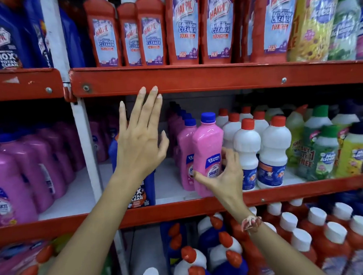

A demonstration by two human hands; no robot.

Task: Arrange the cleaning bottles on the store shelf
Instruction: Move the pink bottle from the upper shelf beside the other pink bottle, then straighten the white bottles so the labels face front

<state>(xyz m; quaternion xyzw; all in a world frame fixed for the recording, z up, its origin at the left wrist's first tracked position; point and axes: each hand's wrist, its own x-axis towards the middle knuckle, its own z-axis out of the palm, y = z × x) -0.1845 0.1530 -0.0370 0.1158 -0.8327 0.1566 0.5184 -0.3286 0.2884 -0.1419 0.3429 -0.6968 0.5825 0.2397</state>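
We see the right hand point(222, 175) pinching the lower body of a pink bottle point(207, 152) between thumb and fingertips, low on the label. The bottle stands at the front edge of the middle shelf point(180, 210), leaning slightly, just beside a second pink bottle point(185, 156) on its left and the white bottles with red caps point(247, 152) on its right. The left hand point(139, 139) is raised and spread, holding nothing, in front of a blue bottle point(141, 190) that stands alone on the bare part of the shelf.

Risks, as we judge them: the grip sits low, so the tall bottle could tip forward off the edge. Pushing it back could knock over the white bottles. The spread left hand could knock the blue bottle over.
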